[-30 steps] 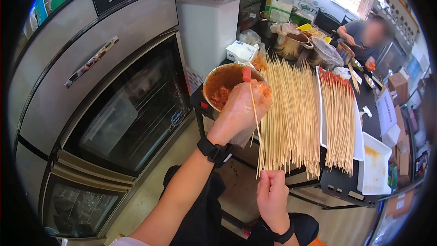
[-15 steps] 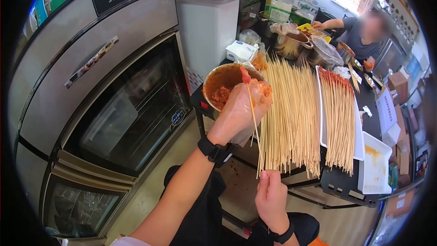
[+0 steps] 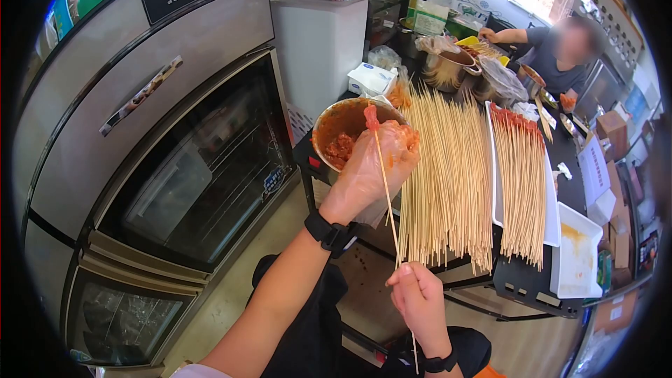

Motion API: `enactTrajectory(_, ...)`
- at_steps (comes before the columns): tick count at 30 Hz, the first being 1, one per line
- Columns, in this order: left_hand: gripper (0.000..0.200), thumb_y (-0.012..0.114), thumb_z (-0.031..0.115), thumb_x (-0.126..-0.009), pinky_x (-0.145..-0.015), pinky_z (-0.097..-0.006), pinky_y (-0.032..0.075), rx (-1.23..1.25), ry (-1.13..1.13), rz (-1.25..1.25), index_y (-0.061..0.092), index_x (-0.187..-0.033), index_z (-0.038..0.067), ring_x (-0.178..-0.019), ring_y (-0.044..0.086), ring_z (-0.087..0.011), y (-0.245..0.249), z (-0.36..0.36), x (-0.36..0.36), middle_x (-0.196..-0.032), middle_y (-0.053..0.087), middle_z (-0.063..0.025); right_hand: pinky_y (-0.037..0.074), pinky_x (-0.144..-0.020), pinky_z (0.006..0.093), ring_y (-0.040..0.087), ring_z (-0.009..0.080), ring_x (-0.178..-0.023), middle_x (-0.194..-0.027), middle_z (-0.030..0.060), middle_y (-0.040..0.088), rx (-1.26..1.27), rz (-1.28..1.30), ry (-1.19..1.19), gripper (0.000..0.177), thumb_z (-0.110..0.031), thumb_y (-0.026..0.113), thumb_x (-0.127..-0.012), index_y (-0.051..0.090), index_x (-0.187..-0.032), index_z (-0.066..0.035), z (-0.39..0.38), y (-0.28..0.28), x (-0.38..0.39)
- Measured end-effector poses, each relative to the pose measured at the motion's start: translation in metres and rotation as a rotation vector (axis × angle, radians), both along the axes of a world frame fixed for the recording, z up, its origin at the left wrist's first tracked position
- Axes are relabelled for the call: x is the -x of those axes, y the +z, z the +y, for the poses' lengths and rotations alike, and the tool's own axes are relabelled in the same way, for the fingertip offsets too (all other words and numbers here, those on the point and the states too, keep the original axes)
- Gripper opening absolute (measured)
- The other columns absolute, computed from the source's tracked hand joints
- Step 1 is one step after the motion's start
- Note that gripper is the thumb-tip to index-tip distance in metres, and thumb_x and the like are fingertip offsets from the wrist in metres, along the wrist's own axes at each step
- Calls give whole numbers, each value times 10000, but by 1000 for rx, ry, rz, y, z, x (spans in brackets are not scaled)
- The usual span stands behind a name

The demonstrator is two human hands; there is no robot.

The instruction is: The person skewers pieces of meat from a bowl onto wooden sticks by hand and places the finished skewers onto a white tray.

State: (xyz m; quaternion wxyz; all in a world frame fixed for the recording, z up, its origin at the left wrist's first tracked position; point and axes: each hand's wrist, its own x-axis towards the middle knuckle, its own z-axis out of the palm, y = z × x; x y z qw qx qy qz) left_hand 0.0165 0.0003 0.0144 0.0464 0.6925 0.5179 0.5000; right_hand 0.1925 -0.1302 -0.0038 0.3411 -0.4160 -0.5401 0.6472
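Observation:
My left hand [image 3: 371, 168], in a clear plastic glove, is closed over the rim of a metal pot [image 3: 341, 122] of red marinated meat [image 3: 341, 148], with red meat pressed about its fingers. A skewer [image 3: 384, 178] with a red piece at its top runs down past this hand. My bare right hand [image 3: 418, 301] is closed around the skewer's lower part, and a thin stick end shows beneath it. Beside the pot lies a wide pile of bare bamboo skewers [image 3: 448, 175]. Right of that, a white tray [image 3: 493, 196] holds skewers with red meat tips [image 3: 521, 182].
A glass-door cabinet [image 3: 203, 161] stands at the left. An empty-looking stained white tray [image 3: 577, 252] lies at the table's right end. Beyond are a tissue pack [image 3: 371, 80], a large pot [image 3: 442, 73] and a person [image 3: 549, 52] at the far side. Table legs stand near my knees.
The skewer's red tip has shifted slightly left and down. My right hand has changed its hold, and stick now extends below it. The person's hand across the table has moved slightly.

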Motion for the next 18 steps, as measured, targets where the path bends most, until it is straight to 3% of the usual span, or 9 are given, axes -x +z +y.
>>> enactTrajectory(1,117,572,87,-747,-625,-367,434,6,-8,-18,535,-788,-17,-688,538,-310,-1,1,0,-748,534,-153,243,-387,209,311,27,-420,-505,-52,361,77,133,2,199,-182,425,-943,487,-850,-17,1,0,0)
enactTrajectory(5,124,581,88,-749,-633,-357,442,70,2,-41,545,-814,-11,-695,554,-294,-2,-1,-2,-750,552,-147,238,-385,194,314,34,-403,-492,-26,368,32,193,-79,149,-172,439,-939,405,-890,-35,-2,-1,6)
enactTrajectory(11,127,576,104,-751,-638,-369,449,29,-8,15,560,-833,8,-677,566,-293,0,0,-1,-735,573,-141,304,-399,187,382,49,-433,-559,3,427,-132,38,-116,158,-83,495,-903,340,-885,-52,-8,-6,9)
enactTrajectory(13,124,574,121,-723,-628,-442,444,23,27,-25,539,-752,6,-668,559,-372,6,-2,-4,-683,547,-180,333,-413,182,415,54,-455,-585,12,446,-185,25,-138,163,-65,503,-895,343,-866,-49,-8,-6,8)
enactTrajectory(18,141,566,139,-733,-627,-438,443,-43,-1,35,544,-747,0,-680,553,-372,5,-1,-2,-692,544,-183,331,-416,179,420,51,-464,-596,16,455,-204,5,-128,146,-65,494,-899,361,-841,-46,-7,-6,8)
